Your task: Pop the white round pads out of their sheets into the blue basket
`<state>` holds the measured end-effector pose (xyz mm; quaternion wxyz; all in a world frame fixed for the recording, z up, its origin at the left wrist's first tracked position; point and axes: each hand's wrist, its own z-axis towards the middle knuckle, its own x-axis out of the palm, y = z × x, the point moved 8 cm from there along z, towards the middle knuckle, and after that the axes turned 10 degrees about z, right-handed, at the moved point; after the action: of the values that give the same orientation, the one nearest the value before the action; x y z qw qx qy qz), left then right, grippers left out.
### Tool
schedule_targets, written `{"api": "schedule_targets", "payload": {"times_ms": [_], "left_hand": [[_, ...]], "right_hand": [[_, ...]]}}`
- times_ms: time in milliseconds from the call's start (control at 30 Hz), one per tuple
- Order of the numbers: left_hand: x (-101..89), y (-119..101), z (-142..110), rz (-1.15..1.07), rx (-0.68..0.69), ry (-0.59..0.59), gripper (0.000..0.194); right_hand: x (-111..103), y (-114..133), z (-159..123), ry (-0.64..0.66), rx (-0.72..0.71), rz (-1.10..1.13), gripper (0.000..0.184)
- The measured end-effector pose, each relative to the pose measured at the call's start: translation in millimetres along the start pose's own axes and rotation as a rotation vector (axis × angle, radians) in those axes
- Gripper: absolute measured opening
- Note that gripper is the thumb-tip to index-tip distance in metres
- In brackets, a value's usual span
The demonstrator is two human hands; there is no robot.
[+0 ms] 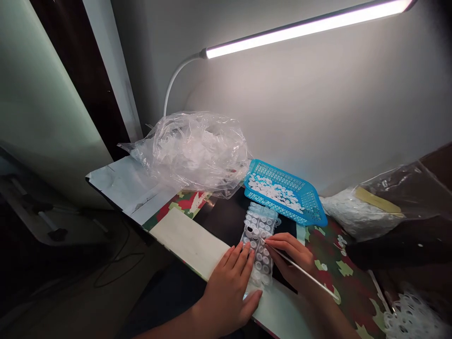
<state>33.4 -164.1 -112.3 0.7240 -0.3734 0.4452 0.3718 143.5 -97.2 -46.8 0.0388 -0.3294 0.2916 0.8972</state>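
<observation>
A translucent tray-like sheet (259, 256) with rows of small white round cups lies in front of me. My left hand (235, 280) rests flat on its left side, fingers stretched out and the thumb spread near its lower end. Pinched in the fingers of my right hand (291, 259) is a thin white stick (310, 278), which slants down to the right. The tip of the stick is at the middle of the sheet, partly hidden by my fingertips. One dark round spot (250, 229) shows among the white cups.
Behind the sheet stands a blue plastic basket (314, 209) with many small white discs. A big clear plastic bag (197, 150) sits at the back left, another bag (363, 212) at the right. White rings (411, 315) lie lower right. A lamp (307, 28) shines overhead.
</observation>
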Motion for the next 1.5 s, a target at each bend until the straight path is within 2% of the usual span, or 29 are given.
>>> {"api": "schedule_targets", "payload": {"times_ms": [133,333,600,767,867,967,1233,1500], "left_hand": [[0.0,0.4,0.5,0.008,-0.001,-0.006,0.063],[0.8,-3.5,2.0,-0.022,0.032,-0.006,0.069],[5.1,-4.3,6.5,-0.111,0.002,0.028,0.072],[5.0,-3.4,6.7,-0.151,0.004,0.058,0.073],[4.0,-2.3,6.9,-0.163,0.005,0.058,0.074],[3.7,-2.5,7.3,-0.162,0.008,0.050,0.074],[1.5,-1.8,7.7,-0.156,0.012,0.022,0.073],[-0.2,-1.1,7.9,-0.136,0.022,0.010,0.071]], "right_hand": [[11.7,5.8,0.1,0.088,-0.078,-0.005,0.021],[22.4,12.6,0.9,0.155,-0.182,-0.156,0.018],[23.1,13.8,1.3,0.179,-0.201,-0.177,0.019],[28.9,17.0,-5.2,0.161,-0.295,-0.361,0.021],[31.7,14.1,-6.7,0.137,-0.278,-0.490,0.024],[33.7,11.3,-6.7,0.136,-0.275,-0.519,0.025],[29.7,6.2,-7.7,0.108,-0.243,-0.392,0.022],[24.6,5.6,-3.5,0.083,-0.189,-0.374,0.026]]}}
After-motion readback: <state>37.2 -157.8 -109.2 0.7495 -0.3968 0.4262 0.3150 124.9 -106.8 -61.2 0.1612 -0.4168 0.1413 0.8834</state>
